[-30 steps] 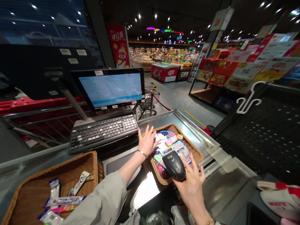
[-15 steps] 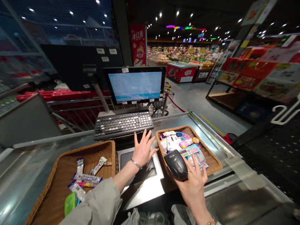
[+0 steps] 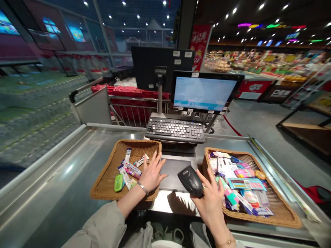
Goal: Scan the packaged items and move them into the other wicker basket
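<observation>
My right hand is closed around a black handheld barcode scanner, held over the counter just left of the right wicker basket. That basket is packed with several small colourful packets. My left hand is open, fingers spread, hovering over the right rim of the left wicker basket, which holds several snack sticks and a green packet. A flat scanner plate is set into the counter between the baskets.
A keyboard and a lit till screen stand behind the baskets on the steel counter. Red shopping carts line up behind a rail. Shop aisles and a shelf lie to the right.
My left hand has moved from the right basket across the plate to the left basket. The view has swung left. My right hand kept the scanner.
</observation>
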### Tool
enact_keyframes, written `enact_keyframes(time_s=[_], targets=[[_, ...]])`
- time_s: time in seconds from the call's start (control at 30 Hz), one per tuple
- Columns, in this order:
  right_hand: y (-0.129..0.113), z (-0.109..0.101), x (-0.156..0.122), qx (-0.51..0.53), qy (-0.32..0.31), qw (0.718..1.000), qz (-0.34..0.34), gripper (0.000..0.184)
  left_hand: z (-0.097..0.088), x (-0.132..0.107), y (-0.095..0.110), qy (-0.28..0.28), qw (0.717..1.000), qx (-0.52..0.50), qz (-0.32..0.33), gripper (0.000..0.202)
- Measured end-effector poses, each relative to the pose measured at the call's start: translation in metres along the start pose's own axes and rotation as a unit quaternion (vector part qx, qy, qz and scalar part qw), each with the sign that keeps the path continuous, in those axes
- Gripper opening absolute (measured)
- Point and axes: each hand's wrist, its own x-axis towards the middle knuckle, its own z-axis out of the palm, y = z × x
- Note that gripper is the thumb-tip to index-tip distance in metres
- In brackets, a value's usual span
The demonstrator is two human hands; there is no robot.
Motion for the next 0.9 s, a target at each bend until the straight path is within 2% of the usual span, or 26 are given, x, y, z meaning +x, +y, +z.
enact_keyframes(time_s=[0.2, 0.33, 0.43, 0.6, 0.77, 0.9], targets=[[-0.027, 0.022, 0.009, 0.036, -0.034, 0.998, -0.042, 0.007, -0.004, -0.040, -0.062, -0.037, 0.995, 0.031, -0.087, 0.066], [-0.040, 0.035, 0.011, 0.039, -0.052, 0.996, -0.053, 0.010, -0.004, -0.059, -0.101, -0.079, 0.989, 0.052, -0.113, 0.065], [-0.049, 0.041, 0.012, 0.043, -0.071, 0.995, -0.057, 0.013, 0.000, -0.072, -0.120, -0.110, 0.985, 0.058, -0.118, 0.067], [-0.059, 0.044, 0.013, 0.047, -0.095, 0.992, -0.065, 0.011, 0.011, -0.083, -0.135, -0.153, 0.980, 0.046, -0.119, 0.066], [-0.064, 0.046, 0.014, 0.049, -0.111, 0.991, -0.055, 0.011, 0.019, -0.085, -0.140, -0.193, 0.975, 0.034, -0.100, 0.074], [-0.066, 0.047, 0.014, 0.041, -0.116, 0.991, -0.054, 0.007, 0.026, -0.087, -0.141, -0.213, 0.974, 0.031, -0.068, 0.069]])
